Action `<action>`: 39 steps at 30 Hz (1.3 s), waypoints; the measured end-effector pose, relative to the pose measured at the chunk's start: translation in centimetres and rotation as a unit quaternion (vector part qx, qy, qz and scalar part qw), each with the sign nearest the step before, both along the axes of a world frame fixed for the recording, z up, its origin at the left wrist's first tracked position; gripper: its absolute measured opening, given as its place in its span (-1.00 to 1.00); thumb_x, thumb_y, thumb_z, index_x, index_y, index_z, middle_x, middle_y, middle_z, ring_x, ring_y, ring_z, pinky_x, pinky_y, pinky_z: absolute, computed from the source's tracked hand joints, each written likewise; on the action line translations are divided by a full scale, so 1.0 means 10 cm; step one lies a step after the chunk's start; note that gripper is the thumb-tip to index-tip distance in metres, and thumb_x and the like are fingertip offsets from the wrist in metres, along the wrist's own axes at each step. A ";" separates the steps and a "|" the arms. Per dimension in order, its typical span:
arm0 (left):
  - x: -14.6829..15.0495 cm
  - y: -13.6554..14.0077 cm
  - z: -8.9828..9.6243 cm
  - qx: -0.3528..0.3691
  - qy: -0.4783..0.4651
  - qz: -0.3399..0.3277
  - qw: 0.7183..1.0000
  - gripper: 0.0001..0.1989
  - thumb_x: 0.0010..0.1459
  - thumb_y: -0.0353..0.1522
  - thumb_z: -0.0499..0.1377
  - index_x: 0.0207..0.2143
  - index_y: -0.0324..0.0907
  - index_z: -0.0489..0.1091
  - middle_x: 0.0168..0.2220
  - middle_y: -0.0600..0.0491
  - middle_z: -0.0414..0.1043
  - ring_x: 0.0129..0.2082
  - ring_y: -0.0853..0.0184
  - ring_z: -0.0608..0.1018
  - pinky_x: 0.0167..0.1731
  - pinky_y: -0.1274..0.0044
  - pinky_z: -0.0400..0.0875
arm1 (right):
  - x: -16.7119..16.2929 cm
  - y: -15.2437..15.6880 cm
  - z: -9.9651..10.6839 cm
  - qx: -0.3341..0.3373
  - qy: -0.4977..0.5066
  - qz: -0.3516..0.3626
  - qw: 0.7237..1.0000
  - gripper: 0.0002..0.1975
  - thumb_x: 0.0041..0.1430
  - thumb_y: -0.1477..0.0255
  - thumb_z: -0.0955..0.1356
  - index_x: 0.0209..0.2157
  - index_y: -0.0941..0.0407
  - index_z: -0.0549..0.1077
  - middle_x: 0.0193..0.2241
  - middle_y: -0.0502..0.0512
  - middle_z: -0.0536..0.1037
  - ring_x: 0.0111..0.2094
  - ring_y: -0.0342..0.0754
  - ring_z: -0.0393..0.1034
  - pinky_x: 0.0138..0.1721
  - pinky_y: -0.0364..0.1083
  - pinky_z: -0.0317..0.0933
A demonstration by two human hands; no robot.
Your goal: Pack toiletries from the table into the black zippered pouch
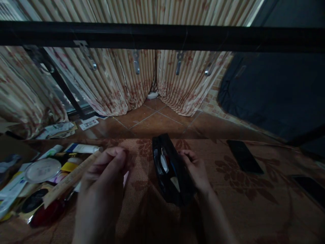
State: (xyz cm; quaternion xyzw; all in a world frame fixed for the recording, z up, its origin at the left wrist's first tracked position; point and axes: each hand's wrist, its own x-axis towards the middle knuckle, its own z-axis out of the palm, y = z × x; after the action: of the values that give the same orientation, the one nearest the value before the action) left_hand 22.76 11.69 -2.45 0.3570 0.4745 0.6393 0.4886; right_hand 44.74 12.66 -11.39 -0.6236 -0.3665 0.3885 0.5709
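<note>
A black pouch (pixel 184 179) stands with its mouth open near the front middle of the patterned cloth (pixel 142 156). Inside it a white item (pixel 164 164) and a few other small things show dimly. My right hand (pixel 196 171) grips the pouch by its right side. To the left, my left hand (pixel 105 183) is raised with thumb and fingers pinched together. A pale edge (pixel 125 178) shows beside its palm, but I cannot make out what it is. Close to that hand lies a long wooden-looking strip (pixel 72 178) across a pile of tubes and cosmetics.
The pile holds a round clear-lidded container (pixel 43 170), a white tube (pixel 82 148) and a dark red object (pixel 48 213). Two dark phones (pixel 245 156) lie at right. A dark bar (pixel 162 35) with hanging hooks crosses before the curtains (pixel 114 81). Papers (pixel 57 128) lie on the floor.
</note>
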 end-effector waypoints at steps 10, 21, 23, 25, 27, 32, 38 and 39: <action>0.24 0.10 -0.31 -0.059 0.427 -0.229 0.873 -0.57 0.18 -0.01 0.12 -0.48 -0.17 0.43 -0.57 0.11 0.38 -0.52 0.34 0.41 -0.46 0.51 0.20 | -0.03 -0.17 0.24 0.037 0.041 0.106 0.993 -0.52 0.03 0.06 0.44 -0.65 0.11 0.26 -0.66 -0.12 0.22 -0.60 -0.23 0.05 -0.56 -0.20 0.00; 0.27 0.14 -0.44 -0.069 0.395 -0.245 0.883 -0.67 0.20 -0.19 0.07 -0.57 -0.14 0.35 -0.62 0.16 0.24 -0.56 0.38 0.32 -0.49 0.52 0.14 | 0.00 -0.19 0.19 0.060 0.047 0.094 0.993 -0.57 0.05 0.23 0.44 -0.68 0.10 0.21 -0.69 -0.15 0.15 -0.62 -0.24 -0.03 -0.59 -0.20 -0.08; 0.26 0.16 -0.46 -0.066 0.388 -0.234 0.889 -0.66 0.19 -0.20 0.06 -0.59 -0.14 0.31 -0.63 0.17 0.19 -0.57 0.39 0.29 -0.51 0.52 0.10 | 0.00 -0.19 0.16 0.078 0.054 0.071 0.993 -0.56 0.05 0.24 0.44 -0.68 0.10 0.20 -0.69 -0.15 0.13 -0.62 -0.24 -0.04 -0.58 -0.19 -0.08; 0.26 0.16 -0.47 -0.062 0.385 -0.232 0.891 -0.65 0.20 -0.20 0.06 -0.60 -0.15 0.29 -0.63 0.17 0.19 -0.57 0.40 0.29 -0.51 0.52 0.10 | 0.00 -0.19 0.14 0.098 0.050 0.060 0.992 -0.56 0.07 0.25 0.44 -0.68 0.10 0.20 -0.68 -0.15 0.12 -0.61 -0.24 -0.05 -0.58 -0.19 -0.08; 0.27 0.15 -0.46 -0.055 0.384 -0.231 0.892 -0.66 0.21 -0.20 0.06 -0.58 -0.15 0.30 -0.61 0.17 0.22 -0.55 0.40 0.30 -0.50 0.53 0.12 | -0.02 -0.19 0.14 0.109 0.043 0.060 0.991 -0.57 0.09 0.26 0.43 -0.68 0.10 0.20 -0.68 -0.15 0.12 -0.61 -0.23 -0.05 -0.57 -0.19 -0.08; 0.31 0.15 -0.46 -0.029 0.369 -0.204 0.907 -0.68 0.23 -0.22 0.07 -0.54 -0.16 0.33 -0.60 0.18 0.27 -0.55 0.41 0.33 -0.49 0.55 0.16 | -0.05 -0.20 0.18 0.111 0.005 0.049 0.993 -0.55 0.09 0.24 0.43 -0.69 0.10 0.19 -0.68 -0.14 0.11 -0.60 -0.23 -0.04 -0.57 -0.18 -0.07; 0.36 0.15 -0.55 0.008 0.365 -0.189 0.912 -0.72 0.27 -0.20 0.06 -0.43 -0.14 0.41 -0.50 0.14 0.41 -0.48 0.38 0.42 -0.43 0.55 0.24 | -0.08 -0.20 0.15 0.131 -0.011 0.037 0.991 -0.56 0.11 0.25 0.42 -0.68 0.10 0.20 -0.67 -0.13 0.11 -0.59 -0.22 -0.02 -0.56 -0.18 -0.06; 0.36 0.14 -0.56 0.006 0.368 -0.191 0.910 -0.71 0.27 -0.20 0.05 -0.42 -0.14 0.41 -0.50 0.14 0.42 -0.48 0.38 0.42 -0.44 0.55 0.23 | -0.08 -0.19 0.14 0.129 -0.009 0.041 0.991 -0.56 0.12 0.25 0.42 -0.67 0.10 0.20 -0.67 -0.13 0.11 -0.59 -0.22 -0.02 -0.55 -0.18 -0.06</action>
State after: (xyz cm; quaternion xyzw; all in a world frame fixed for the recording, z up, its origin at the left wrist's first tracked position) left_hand 26.35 13.11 -8.04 0.6540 0.5391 0.3599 0.3901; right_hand 43.91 10.72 -9.98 -0.5324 -0.4438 0.3557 0.6270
